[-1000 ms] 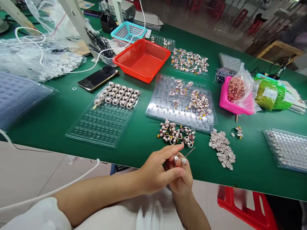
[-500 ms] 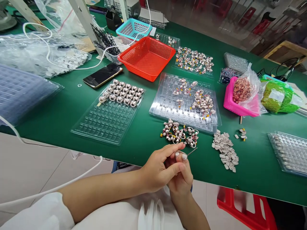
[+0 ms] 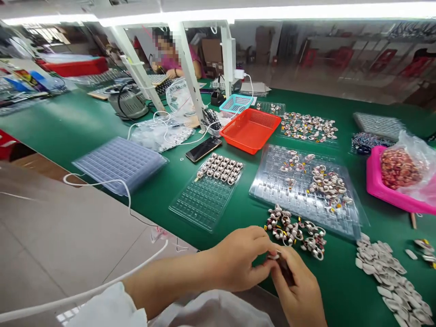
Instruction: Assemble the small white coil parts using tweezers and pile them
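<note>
Over the front edge of the table, my left hand [image 3: 240, 259] and my right hand [image 3: 299, 284] meet at the fingertips. Both are closed in a pinch about a small whitish part [image 3: 273, 256], mostly covered by fingers. The thin metal rod from the earlier frame is not visible now. Just beyond my fingers lies a pile of small pale ring-shaped housings [image 3: 289, 227] with yellow tabs. Flat grey-white pieces [image 3: 384, 265] are heaped to the right. A clear blister tray [image 3: 200, 202] at left holds rows of shiny housings [image 3: 223, 168] in its far part.
A stack of clear trays [image 3: 269, 181] bears more housings. Behind stand a red basket [image 3: 250, 129], a blue basket [image 3: 235, 103] and a phone [image 3: 203, 149]. A pink basket [image 3: 381, 193] is at right. White cables cross the left side. Another person [image 3: 180, 63] sits across the table.
The view has lifted and turned left, showing the lamp and another person. My hands have shifted; the right hand now faces the left from the side, and the thin rod has gone from sight.
</note>
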A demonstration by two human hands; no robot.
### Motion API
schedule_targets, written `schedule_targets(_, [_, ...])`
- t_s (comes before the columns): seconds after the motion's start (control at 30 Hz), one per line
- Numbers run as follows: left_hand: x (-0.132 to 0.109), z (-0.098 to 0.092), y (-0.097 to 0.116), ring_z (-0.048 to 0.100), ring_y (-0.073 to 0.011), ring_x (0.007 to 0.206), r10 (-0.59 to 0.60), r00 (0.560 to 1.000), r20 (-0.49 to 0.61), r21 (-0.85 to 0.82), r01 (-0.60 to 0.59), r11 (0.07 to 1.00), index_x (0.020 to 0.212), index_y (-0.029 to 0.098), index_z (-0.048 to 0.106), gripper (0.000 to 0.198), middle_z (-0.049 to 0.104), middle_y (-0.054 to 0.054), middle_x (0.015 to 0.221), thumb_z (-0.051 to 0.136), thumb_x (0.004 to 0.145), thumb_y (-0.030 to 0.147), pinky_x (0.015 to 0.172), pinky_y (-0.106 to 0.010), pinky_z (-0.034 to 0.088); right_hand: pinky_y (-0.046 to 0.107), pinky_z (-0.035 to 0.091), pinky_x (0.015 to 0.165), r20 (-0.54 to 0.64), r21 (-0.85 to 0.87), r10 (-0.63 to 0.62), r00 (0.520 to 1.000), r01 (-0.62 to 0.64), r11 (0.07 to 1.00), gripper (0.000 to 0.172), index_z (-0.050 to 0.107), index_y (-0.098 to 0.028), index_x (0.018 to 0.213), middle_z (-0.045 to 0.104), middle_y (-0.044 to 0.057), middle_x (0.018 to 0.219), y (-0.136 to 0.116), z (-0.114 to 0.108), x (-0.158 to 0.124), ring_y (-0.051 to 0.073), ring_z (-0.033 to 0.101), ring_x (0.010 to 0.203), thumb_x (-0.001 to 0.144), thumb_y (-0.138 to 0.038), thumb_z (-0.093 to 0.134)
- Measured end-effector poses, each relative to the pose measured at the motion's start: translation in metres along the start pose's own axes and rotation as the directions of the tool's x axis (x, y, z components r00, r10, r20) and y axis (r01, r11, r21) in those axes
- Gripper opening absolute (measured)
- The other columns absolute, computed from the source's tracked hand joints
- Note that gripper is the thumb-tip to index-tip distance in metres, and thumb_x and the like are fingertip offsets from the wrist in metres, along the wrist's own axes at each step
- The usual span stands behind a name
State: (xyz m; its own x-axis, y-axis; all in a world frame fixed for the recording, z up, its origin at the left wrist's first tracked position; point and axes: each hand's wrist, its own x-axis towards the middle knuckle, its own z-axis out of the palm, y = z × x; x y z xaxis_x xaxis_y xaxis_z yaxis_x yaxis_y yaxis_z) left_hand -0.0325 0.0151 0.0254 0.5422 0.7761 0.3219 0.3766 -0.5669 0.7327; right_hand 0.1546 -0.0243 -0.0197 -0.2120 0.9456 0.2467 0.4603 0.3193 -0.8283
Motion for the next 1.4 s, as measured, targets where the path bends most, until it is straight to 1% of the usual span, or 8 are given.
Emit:
schedule_targets(0.17, [-0.006, -0.036, -0.035, 0.070, -0.0158, 0.079, -0.184, 0.977, -0.108, 0.154, 0.199, 0.968, 0.090, 0.018, 0.069, 0.016, 0.075, -0.004, 0.087, 0.056, 0.083, 0.012, 0.074, -0.024, 0.055, 0.018, 0.061, 0.066, 0.048, -0.026, -0.042, 0.998, 0.043, 0.999, 0.037, 0.060, -0.026, 0.134, 0.074, 0.006, 0.101, 0.003, 0.005, 0.001, 0.017, 0.075, 0.083, 0.097, -0.024, 0.057])
schedule_targets(0.27, [-0.012, -0.074, -0.073, 0.071, -0.0155, 0.076, -0.317, 0.877, -0.361, 0.342, 0.441, 0.830, 0.093, 0.021, 0.070, 0.014, 0.077, -0.001, 0.086, 0.058, 0.086, 0.019, 0.073, -0.024, 0.056, 0.016, 0.060, 0.061, 0.014, -0.022, -0.021, 1.000, 0.021, 1.000, 0.033, 0.063, -0.027, 0.129, 0.075, 0.005, 0.101, 0.008, -0.003, -0.005, 0.016, 0.076, 0.079, 0.096, -0.025, 0.059])
schedule_targets(0.4, [-0.019, -0.116, -0.119, 0.072, -0.0221, 0.083, -0.325, 0.796, -0.511, 0.397, 0.554, 0.732, 0.098, 0.016, 0.069, 0.020, 0.076, -0.009, 0.096, 0.053, 0.089, 0.023, 0.080, -0.033, 0.056, 0.016, 0.058, 0.058, -0.012, -0.019, -0.012, 1.000, 0.012, 1.000, 0.024, 0.069, -0.026, 0.118, 0.074, 0.004, 0.094, 0.011, -0.010, -0.009, 0.014, 0.073, 0.069, 0.095, -0.026, 0.061])
schedule_targets(0.9, [-0.031, -0.130, -0.164, 0.066, -0.0284, 0.093, -0.263, 0.901, -0.344, 0.666, 0.432, 0.608, 0.085, 0.020, 0.076, 0.029, 0.079, -0.008, 0.099, 0.047, 0.088, 0.015, 0.087, -0.041, 0.054, 0.020, 0.049, 0.049, 0.006, 0.040, -0.020, 1.000, 0.019, 0.999, 0.022, 0.071, -0.023, 0.113, 0.069, 0.003, 0.081, 0.005, -0.008, -0.017, 0.013, 0.064, 0.060, 0.096, -0.019, 0.057])
schedule_targets(1.03, [-0.032, -0.126, -0.158, 0.066, -0.0302, 0.096, -0.219, 0.907, -0.361, 0.671, 0.415, 0.614, 0.090, 0.016, 0.076, 0.031, 0.077, -0.012, 0.101, 0.045, 0.091, 0.017, 0.091, -0.045, 0.053, 0.021, 0.049, 0.050, -0.022, 0.012, 0.001, 1.000, -0.001, 1.000, 0.021, 0.073, -0.023, 0.110, 0.070, 0.003, 0.081, 0.005, -0.022, -0.021, 0.013, 0.064, 0.061, 0.096, -0.020, 0.057])
schedule_targets(1.17, [-0.030, -0.103, -0.130, 0.063, -0.0303, 0.110, -0.148, 0.881, -0.449, 0.632, 0.431, 0.644, 0.105, 0.015, 0.072, 0.028, 0.072, -0.009, 0.109, 0.046, 0.096, 0.022, 0.099, -0.048, 0.051, 0.024, 0.052, 0.057, -0.259, -0.128, 0.185, 0.948, -0.223, 0.966, 0.019, 0.075, -0.022, 0.101, 0.071, 0.003, 0.080, 0.011, -0.049, -0.023, 0.015, 0.064, 0.063, 0.096, -0.031, 0.059])
schedule_targets(1.27, [-0.024, -0.067, -0.097, 0.064, -0.0270, 0.108, -0.063, 0.900, -0.432, 0.564, 0.324, 0.760, 0.110, 0.018, 0.070, 0.022, 0.071, -0.008, 0.110, 0.053, 0.096, 0.021, 0.100, -0.044, 0.052, 0.027, 0.054, 0.069, -0.411, -0.245, 0.213, 0.886, -0.333, 0.911, 0.021, 0.074, -0.021, 0.099, 0.071, 0.004, 0.084, 0.019, -0.063, -0.021, 0.018, 0.067, 0.073, 0.096, -0.035, 0.059])
schedule_targets(1.4, [-0.008, -0.002, -0.054, 0.067, -0.0226, 0.099, 0.006, 0.980, -0.200, 0.343, 0.064, 0.937, 0.109, 0.020, 0.069, 0.020, 0.072, -0.008, 0.106, 0.057, 0.094, 0.013, 0.090, -0.036, 0.056, 0.030, 0.054, 0.073, -0.291, -0.425, 0.099, 0.952, -0.221, 0.878, 0.020, 0.072, -0.020, 0.104, 0.069, 0.008, 0.097, 0.027, -0.056, -0.003, 0.020, 0.067, 0.085, 0.096, -0.026, 0.055])
